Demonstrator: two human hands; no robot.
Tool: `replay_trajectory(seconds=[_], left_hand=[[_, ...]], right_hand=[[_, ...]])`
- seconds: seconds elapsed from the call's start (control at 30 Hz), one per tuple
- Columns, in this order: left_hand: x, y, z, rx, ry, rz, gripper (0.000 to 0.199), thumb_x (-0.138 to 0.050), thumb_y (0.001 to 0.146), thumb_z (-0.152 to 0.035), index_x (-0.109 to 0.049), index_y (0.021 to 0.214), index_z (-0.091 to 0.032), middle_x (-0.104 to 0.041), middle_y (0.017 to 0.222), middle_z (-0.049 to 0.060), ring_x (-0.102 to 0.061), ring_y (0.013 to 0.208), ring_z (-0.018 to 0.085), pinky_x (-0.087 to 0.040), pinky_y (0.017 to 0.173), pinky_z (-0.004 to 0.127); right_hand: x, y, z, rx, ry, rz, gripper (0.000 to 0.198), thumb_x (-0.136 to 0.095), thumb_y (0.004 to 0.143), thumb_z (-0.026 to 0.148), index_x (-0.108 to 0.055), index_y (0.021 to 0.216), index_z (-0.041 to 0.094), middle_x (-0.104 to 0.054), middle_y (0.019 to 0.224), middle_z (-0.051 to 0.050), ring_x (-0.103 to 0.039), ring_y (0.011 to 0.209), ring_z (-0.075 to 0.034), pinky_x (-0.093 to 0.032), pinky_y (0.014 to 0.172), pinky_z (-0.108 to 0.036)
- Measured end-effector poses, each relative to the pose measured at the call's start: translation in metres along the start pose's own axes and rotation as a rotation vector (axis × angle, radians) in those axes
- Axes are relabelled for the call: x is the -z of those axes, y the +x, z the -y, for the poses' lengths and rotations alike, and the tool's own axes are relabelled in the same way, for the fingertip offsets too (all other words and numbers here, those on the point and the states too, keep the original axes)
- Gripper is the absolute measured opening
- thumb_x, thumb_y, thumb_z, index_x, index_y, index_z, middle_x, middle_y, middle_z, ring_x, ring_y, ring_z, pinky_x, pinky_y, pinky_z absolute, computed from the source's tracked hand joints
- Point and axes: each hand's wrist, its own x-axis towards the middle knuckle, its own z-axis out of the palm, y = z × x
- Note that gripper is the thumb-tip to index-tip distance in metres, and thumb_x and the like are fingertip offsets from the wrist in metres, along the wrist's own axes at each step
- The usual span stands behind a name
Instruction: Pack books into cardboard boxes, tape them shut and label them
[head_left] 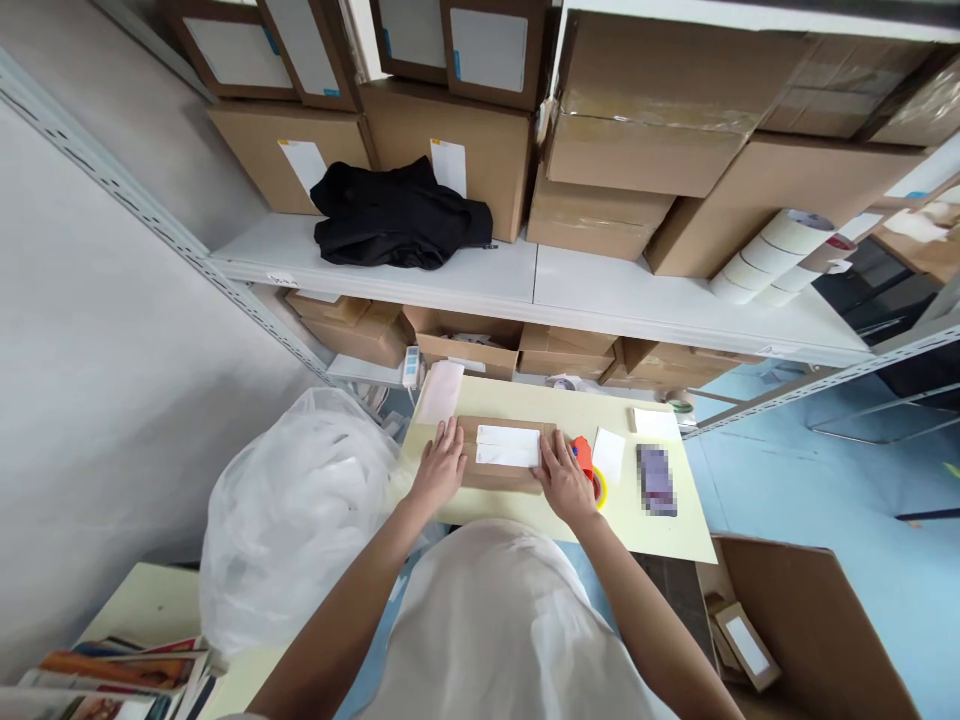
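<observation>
A flat cardboard box (506,478) lies on the pale yellow table (517,508) in front of me, with a white label (508,446) on its top. My left hand (441,470) rests against the box's left end, fingers stretched out. At the right end, my right hand (564,478) lies with spread fingers on the box, its fingertips at the label's edge. Just beside that hand is an orange-red tape dispenser (582,456) with a yellow roll of tape (600,487), partly hidden by the hand.
White papers (609,455) and a pixelated dark item (656,480) lie at the table's right. A shelf (600,300) behind holds boxes, black cloth (397,212) and tape rolls (772,255). A white plastic bag (292,520) bulges at left; an open carton (810,620) stands lower right.
</observation>
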Motion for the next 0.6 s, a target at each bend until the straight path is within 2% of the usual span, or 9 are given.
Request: replay_trajectory(seconds=[0.1,0.17,0.27,0.37,0.43,0.5,0.53,0.6], left_hand=[[0.006,0.003,-0.011,-0.058,0.162,0.013,0.058,-0.039,0.092,-0.029,-0.029,0.147,-0.012,-0.022,0.156,0.019,-0.014,0.145,0.033,-0.018,0.113,0.059],[0.007,0.006,-0.018,-0.128,0.208,0.038,0.070,-0.047,0.089,-0.039,-0.025,0.149,-0.011,-0.019,0.156,0.020,-0.013,0.145,0.035,-0.013,0.114,0.060],[0.006,0.011,-0.027,-0.218,0.217,0.094,0.090,-0.056,0.080,-0.055,-0.021,0.150,-0.010,-0.019,0.156,0.022,-0.013,0.145,0.037,-0.009,0.114,0.060],[0.005,0.015,-0.031,-0.240,0.192,0.119,0.095,-0.060,0.077,-0.058,-0.022,0.149,-0.010,-0.022,0.155,0.023,-0.018,0.144,0.038,-0.009,0.114,0.060],[0.006,0.016,-0.031,-0.241,0.184,0.120,0.095,-0.061,0.076,-0.058,-0.023,0.149,-0.011,-0.022,0.154,0.024,-0.020,0.143,0.039,-0.009,0.114,0.060],[0.008,0.017,-0.031,-0.251,0.195,0.127,0.095,-0.061,0.076,-0.058,-0.024,0.149,-0.011,-0.022,0.155,0.023,-0.020,0.143,0.039,-0.007,0.114,0.061],[0.009,0.017,-0.031,-0.254,0.205,0.133,0.094,-0.061,0.076,-0.059,-0.025,0.149,-0.012,-0.022,0.155,0.023,-0.020,0.143,0.039,-0.005,0.114,0.061],[0.010,0.018,-0.031,-0.256,0.227,0.147,0.090,-0.058,0.079,-0.058,-0.025,0.149,-0.013,-0.023,0.155,0.021,-0.021,0.143,0.038,-0.002,0.114,0.062]], right_hand=[[-0.004,-0.005,0.008,-0.030,-0.043,-0.014,0.073,-0.047,0.089,0.052,-0.020,0.151,0.025,-0.019,0.158,-0.012,-0.025,0.141,-0.039,-0.041,0.100,-0.056],[-0.006,-0.007,0.011,-0.037,-0.033,-0.015,0.079,-0.049,0.086,0.056,-0.017,0.152,0.025,-0.016,0.159,-0.013,-0.023,0.142,-0.039,-0.040,0.100,-0.056],[-0.007,-0.007,0.010,-0.016,0.040,-0.002,0.082,-0.049,0.085,0.058,-0.016,0.152,0.023,-0.014,0.159,-0.015,-0.020,0.143,-0.039,-0.038,0.101,-0.055],[-0.010,-0.008,-0.006,0.045,0.183,-0.018,0.081,-0.045,0.087,0.057,-0.014,0.152,0.019,-0.015,0.158,-0.017,-0.018,0.144,-0.034,-0.035,0.105,-0.052],[-0.015,-0.012,-0.024,-0.028,0.260,-0.119,0.073,-0.039,0.090,0.053,-0.019,0.150,0.016,-0.026,0.154,-0.018,-0.023,0.143,-0.031,-0.033,0.107,-0.050],[-0.021,-0.016,-0.044,-0.204,0.296,-0.205,0.059,-0.033,0.093,0.047,-0.036,0.141,0.013,-0.045,0.141,-0.019,-0.038,0.134,-0.030,-0.037,0.103,-0.049],[-0.025,-0.018,-0.053,-0.284,0.294,-0.198,0.052,-0.032,0.093,0.045,-0.047,0.132,0.014,-0.054,0.131,-0.018,-0.046,0.127,-0.030,-0.041,0.099,-0.047],[-0.034,-0.018,-0.068,-0.364,0.262,-0.097,0.040,-0.035,0.092,0.040,-0.059,0.111,0.015,-0.063,0.113,-0.016,-0.054,0.116,-0.029,-0.046,0.091,-0.044]])
